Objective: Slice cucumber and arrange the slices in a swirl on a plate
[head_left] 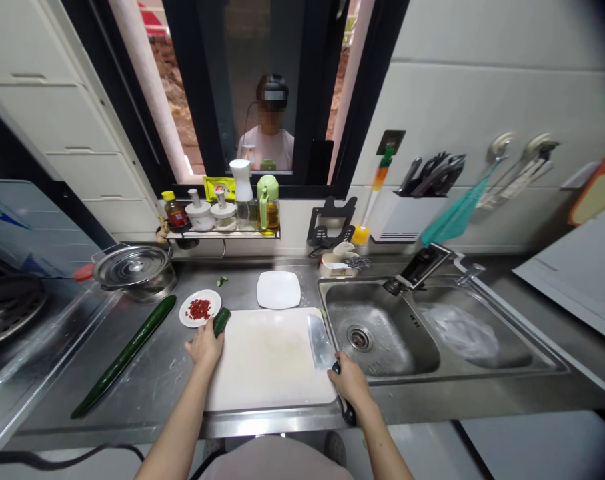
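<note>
My left hand (205,344) is at the left edge of the white cutting board (267,360), its fingers closed on a short dark green cucumber piece (222,321). On the board's right side lies the broad blade of a kitchen knife (321,341). My right hand (351,380) is closed around its black handle, which sticks out below the hand. Just beyond my left hand stands a white plate (185,313) of chopped red pieces. A long whole cucumber (125,360) lies on the counter to the left. A bare white square plate (279,290) is behind the board.
Right of the board is a double steel sink (382,320) with a faucet (412,270) and a clear plastic bag (462,330). A lidded pot (135,270) stands at the back left. Seasoning bottles stand on a wall rack (225,235). Small green scraps (222,281) lie behind the plate.
</note>
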`<state>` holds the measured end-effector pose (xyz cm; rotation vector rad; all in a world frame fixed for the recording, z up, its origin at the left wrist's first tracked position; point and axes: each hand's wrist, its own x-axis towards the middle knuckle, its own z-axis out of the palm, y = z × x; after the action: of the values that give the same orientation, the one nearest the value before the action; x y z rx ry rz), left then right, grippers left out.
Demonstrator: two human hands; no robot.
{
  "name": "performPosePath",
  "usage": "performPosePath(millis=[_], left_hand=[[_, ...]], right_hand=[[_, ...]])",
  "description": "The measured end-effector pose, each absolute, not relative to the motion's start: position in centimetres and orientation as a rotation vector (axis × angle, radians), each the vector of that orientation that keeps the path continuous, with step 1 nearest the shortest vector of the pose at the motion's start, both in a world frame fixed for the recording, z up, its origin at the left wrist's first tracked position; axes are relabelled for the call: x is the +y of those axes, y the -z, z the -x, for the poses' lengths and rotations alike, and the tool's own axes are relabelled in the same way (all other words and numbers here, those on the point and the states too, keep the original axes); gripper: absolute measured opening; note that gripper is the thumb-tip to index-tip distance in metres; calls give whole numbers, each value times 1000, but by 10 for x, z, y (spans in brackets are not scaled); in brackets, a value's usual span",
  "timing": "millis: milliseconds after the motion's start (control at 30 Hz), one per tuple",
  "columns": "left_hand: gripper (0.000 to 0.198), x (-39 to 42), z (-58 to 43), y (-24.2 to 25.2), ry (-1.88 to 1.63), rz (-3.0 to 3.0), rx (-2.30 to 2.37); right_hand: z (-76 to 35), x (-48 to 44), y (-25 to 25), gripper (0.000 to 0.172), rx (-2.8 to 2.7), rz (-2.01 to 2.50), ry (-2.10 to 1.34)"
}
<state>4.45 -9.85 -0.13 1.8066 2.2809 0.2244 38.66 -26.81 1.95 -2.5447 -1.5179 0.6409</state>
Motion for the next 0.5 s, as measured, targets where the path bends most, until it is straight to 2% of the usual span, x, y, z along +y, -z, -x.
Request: performPosePath(millis=[200,367,500], left_hand=[[49,-95,-37,-8,-306,-1694,2148],[44,-113,-54,-5,-620,-1347,1684],[49,-137,-72,1,-683,-1243,1484]], right_hand=[[-383,-268,-24,33,-1511,2582,-617],[-379,-267,-26,25,-1498,2551,-631],[-371,-264,-29,21,-1503,2521,-620]])
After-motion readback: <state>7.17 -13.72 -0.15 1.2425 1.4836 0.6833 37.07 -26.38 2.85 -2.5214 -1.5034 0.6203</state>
